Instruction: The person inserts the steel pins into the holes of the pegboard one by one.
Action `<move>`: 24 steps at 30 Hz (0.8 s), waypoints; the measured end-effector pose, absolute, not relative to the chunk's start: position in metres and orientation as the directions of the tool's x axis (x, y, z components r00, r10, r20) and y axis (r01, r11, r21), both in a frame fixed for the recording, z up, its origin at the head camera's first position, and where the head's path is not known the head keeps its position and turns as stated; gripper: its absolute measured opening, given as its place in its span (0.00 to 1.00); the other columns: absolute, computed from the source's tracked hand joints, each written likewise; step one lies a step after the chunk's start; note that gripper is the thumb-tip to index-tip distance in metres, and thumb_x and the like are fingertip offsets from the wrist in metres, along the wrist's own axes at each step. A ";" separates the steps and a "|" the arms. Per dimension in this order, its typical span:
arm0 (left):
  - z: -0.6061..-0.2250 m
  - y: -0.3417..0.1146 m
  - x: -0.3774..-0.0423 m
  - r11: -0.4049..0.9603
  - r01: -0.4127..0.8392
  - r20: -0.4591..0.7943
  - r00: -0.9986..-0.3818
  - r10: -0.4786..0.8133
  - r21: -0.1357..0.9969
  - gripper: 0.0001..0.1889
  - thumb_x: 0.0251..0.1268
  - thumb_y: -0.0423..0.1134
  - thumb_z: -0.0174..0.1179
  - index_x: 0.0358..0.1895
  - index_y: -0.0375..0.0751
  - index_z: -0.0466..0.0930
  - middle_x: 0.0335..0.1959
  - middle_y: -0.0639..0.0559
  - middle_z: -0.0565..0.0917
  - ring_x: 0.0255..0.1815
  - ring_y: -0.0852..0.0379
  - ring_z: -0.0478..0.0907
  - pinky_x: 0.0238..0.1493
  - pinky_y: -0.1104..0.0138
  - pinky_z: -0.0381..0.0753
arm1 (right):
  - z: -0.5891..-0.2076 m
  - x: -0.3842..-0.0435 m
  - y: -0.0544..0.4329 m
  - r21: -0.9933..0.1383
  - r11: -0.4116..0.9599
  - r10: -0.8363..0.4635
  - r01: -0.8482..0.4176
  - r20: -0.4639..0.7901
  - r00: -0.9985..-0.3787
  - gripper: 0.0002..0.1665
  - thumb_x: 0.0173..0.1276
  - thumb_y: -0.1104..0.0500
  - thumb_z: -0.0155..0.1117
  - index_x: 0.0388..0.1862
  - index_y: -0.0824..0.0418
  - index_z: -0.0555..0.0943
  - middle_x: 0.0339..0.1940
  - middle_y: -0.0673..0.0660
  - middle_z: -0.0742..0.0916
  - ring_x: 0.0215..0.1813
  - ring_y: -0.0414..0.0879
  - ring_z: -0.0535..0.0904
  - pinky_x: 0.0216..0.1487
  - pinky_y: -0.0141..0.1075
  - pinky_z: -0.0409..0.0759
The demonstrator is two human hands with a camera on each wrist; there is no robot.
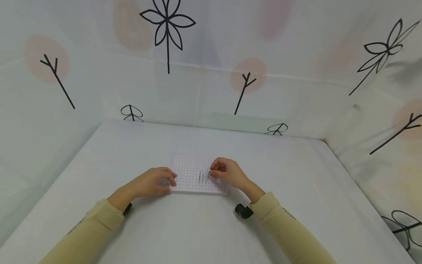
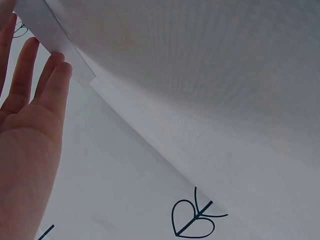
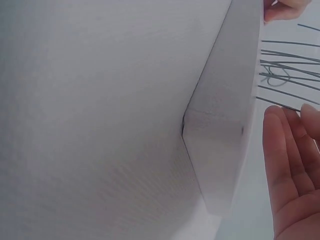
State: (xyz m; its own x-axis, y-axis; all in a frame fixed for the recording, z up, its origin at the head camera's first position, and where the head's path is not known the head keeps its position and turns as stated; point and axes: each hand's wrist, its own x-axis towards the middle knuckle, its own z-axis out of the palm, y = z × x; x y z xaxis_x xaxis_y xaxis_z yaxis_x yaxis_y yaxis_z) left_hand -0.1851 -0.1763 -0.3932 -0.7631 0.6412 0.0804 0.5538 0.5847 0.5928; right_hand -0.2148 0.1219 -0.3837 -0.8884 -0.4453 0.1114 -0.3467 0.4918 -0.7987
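Note:
A white pegboard [image 1: 186, 172] with rows of small holes lies flat on the table. Several thin dark metal pins [image 1: 203, 177] stand up from its right half, leaning slightly; in the right wrist view the pins [image 3: 285, 63] look long and slender. My right hand [image 1: 230, 173] is over the board's right side, thumb and fingertips pinching one of the thin pins whose lower end meets the board. At the board's left edge rests my left hand [image 1: 153, 182], its fingertips touching the side; in the left wrist view its fingers [image 2: 56, 90] are extended.
A white cloth covers the table [image 1: 184, 227], with its far edge against a patterned curtain [image 1: 204, 99]. The curtain also hangs at both sides. A dark wrist camera [image 1: 244, 211] sits below my right wrist, close over the cloth.

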 end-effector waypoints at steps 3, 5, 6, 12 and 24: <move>-0.393 -0.176 -0.185 0.588 0.552 0.078 -0.765 0.639 0.591 0.10 0.52 0.32 0.67 0.34 0.51 0.81 0.51 0.51 0.78 0.56 0.47 0.72 0.58 0.52 0.67 | -0.383 -0.214 0.124 -0.794 0.494 -0.450 -0.355 0.115 -0.885 0.07 0.59 0.68 0.66 0.35 0.62 0.79 0.32 0.52 0.83 0.35 0.43 0.80 0.40 0.34 0.79; -0.393 -0.176 -0.185 0.590 0.549 0.074 -0.766 0.639 0.592 0.09 0.52 0.32 0.67 0.34 0.51 0.81 0.51 0.51 0.78 0.57 0.47 0.72 0.58 0.52 0.67 | -0.382 -0.214 0.126 -0.787 0.498 -0.452 -0.364 0.123 -0.884 0.07 0.59 0.68 0.66 0.36 0.62 0.79 0.33 0.52 0.84 0.36 0.43 0.80 0.41 0.34 0.79; -0.393 -0.176 -0.185 0.589 0.550 0.074 -0.765 0.639 0.592 0.09 0.52 0.32 0.67 0.34 0.51 0.81 0.51 0.51 0.78 0.57 0.47 0.72 0.58 0.51 0.67 | -0.382 -0.213 0.127 -0.783 0.503 -0.449 -0.366 0.125 -0.884 0.07 0.59 0.68 0.66 0.36 0.62 0.79 0.34 0.52 0.84 0.37 0.44 0.80 0.42 0.35 0.79; -0.393 -0.177 -0.185 0.586 0.564 0.086 -0.759 0.645 0.582 0.09 0.52 0.32 0.67 0.34 0.51 0.81 0.51 0.50 0.78 0.56 0.46 0.72 0.58 0.51 0.68 | -0.378 -0.208 0.139 -0.767 0.530 -0.420 -0.361 0.132 -0.898 0.09 0.58 0.67 0.67 0.38 0.62 0.80 0.37 0.53 0.84 0.40 0.45 0.80 0.45 0.38 0.79; -0.394 -0.178 -0.186 0.586 0.570 0.094 -0.759 0.645 0.576 0.09 0.51 0.34 0.69 0.34 0.50 0.81 0.50 0.50 0.79 0.55 0.47 0.73 0.57 0.52 0.69 | -0.380 -0.201 0.172 -0.724 0.596 -0.359 -0.346 0.144 -0.922 0.12 0.59 0.64 0.67 0.42 0.64 0.80 0.40 0.56 0.84 0.43 0.47 0.80 0.44 0.38 0.79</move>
